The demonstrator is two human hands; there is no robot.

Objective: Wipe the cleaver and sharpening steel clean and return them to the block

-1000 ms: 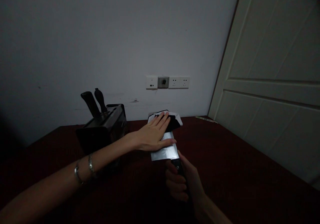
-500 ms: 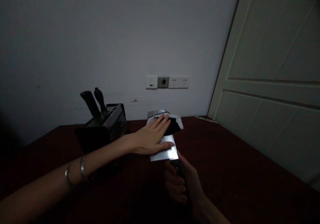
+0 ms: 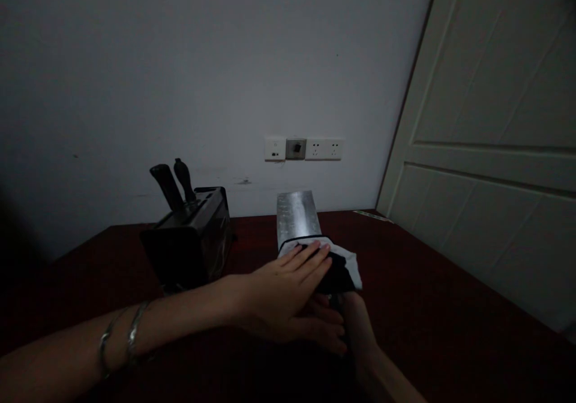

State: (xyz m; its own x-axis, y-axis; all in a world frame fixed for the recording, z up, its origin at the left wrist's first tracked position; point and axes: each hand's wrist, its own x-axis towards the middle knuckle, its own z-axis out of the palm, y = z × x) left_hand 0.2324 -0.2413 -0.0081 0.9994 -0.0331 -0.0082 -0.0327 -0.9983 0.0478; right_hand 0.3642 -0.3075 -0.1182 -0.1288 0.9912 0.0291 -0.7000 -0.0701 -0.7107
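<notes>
The cleaver [image 3: 297,214] reaches out past the flat, straight fingers of our left hand [image 3: 279,298], its far end bared now the cloth [image 3: 337,274] beneath them has slid handleward. Our right hand [image 3: 357,322], partly hidden, curls round the handle [image 3: 333,302]

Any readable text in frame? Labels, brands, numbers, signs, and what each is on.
No text can be read.
Cleaver blade: no lettering visible on the bare part; the rest is under the cloth.
Knife block: faint pale mark on its side, too dark to tell if lettering.
Left wall plate: tiny mark, too small to read.
Narrow strip near the door: markings too small to read.
</notes>
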